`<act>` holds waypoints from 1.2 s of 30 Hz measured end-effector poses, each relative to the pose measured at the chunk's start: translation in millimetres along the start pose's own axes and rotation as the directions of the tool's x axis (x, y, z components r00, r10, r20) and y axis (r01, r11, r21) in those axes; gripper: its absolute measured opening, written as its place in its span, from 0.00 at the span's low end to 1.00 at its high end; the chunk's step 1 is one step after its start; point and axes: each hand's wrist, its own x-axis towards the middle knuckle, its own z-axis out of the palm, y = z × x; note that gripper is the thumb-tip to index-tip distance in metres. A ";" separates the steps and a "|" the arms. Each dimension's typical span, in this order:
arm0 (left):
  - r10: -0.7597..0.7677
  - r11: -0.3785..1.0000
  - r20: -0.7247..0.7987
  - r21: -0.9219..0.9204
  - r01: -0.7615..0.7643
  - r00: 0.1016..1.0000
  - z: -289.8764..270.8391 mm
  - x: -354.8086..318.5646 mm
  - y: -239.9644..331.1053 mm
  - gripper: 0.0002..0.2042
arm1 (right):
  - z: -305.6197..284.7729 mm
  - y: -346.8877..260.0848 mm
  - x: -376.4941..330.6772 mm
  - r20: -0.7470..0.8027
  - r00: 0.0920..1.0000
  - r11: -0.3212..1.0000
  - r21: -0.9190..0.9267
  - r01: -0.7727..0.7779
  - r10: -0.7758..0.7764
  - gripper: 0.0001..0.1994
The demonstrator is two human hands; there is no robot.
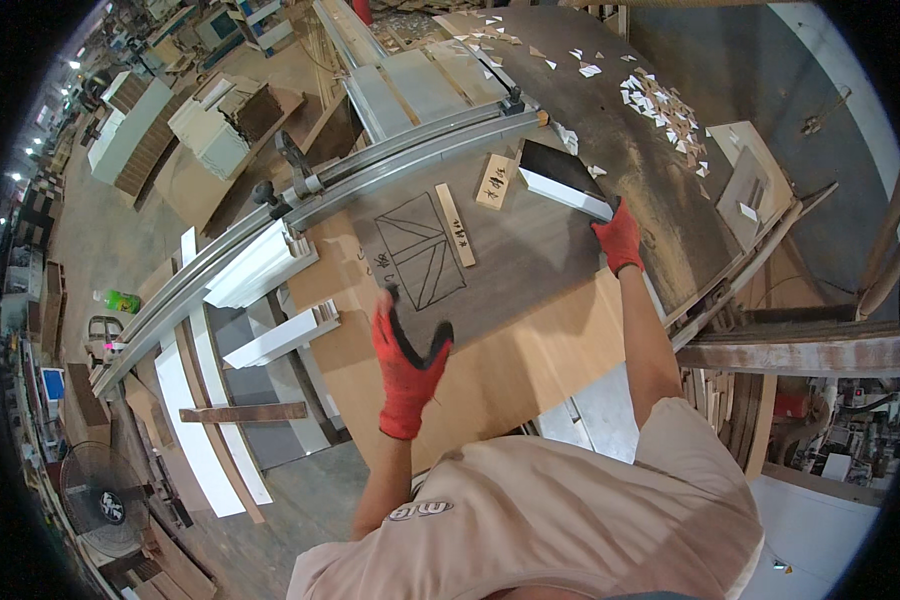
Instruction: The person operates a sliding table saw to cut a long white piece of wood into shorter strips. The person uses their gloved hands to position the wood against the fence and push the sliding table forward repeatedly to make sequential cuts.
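A grey-brown board [530,255] lies flat on a light wooden panel [530,370] on the saw table. Pencil lines form a crossed rectangle [422,250] on it. My left hand [407,360], in a red and black glove, rests open on the board's near edge with thumb spread. My right hand [619,237], also gloved, grips the corner of a dark panel with a white edge [562,177] at the board's far right. Two small wooden strips [456,225] [494,181] lie on the board between my hands.
A long metal fence rail [300,210] runs diagonally along the board's left side, with a clamp handle [295,160]. White offcuts [660,100] litter the dark table behind. White panels [260,270] and planks stack to the left; a floor fan [105,495] stands at lower left.
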 end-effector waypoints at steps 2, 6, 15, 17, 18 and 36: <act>-0.109 0.993 0.070 0.045 0.106 0.992 -0.8 -34.7 -11.8 0.45 | -2.6 -7.9 -4.4 -0.015 0.997 0.996 -0.048 0.078 -0.079 0.44; -0.097 0.973 0.092 0.221 0.074 0.991 -26.9 -95.9 -49.7 0.36 | 12.2 -33.3 -6.7 0.102 0.935 0.931 0.182 0.317 -0.339 0.40; 0.046 0.932 0.183 0.345 -0.108 0.982 -12.0 -135.9 -37.1 0.35 | 53.9 37.7 20.3 0.057 0.920 0.922 0.036 0.385 -0.387 0.47; 0.054 0.934 0.155 0.341 -0.105 0.986 -16.8 -139.7 -33.9 0.36 | 50.6 25.4 17.4 0.053 0.912 0.914 0.021 0.406 -0.406 0.45; 0.056 0.935 0.142 0.339 -0.102 0.988 -17.5 -137.9 -30.9 0.36 | 49.9 20.5 15.4 0.036 0.907 0.908 0.012 0.419 -0.420 0.44; -0.405 0.764 -0.106 -0.585 0.272 0.908 -82.8 -109.1 30.7 0.35 | -84.3 -31.0 -240.8 0.177 0.938 0.927 0.287 0.240 -0.298 0.23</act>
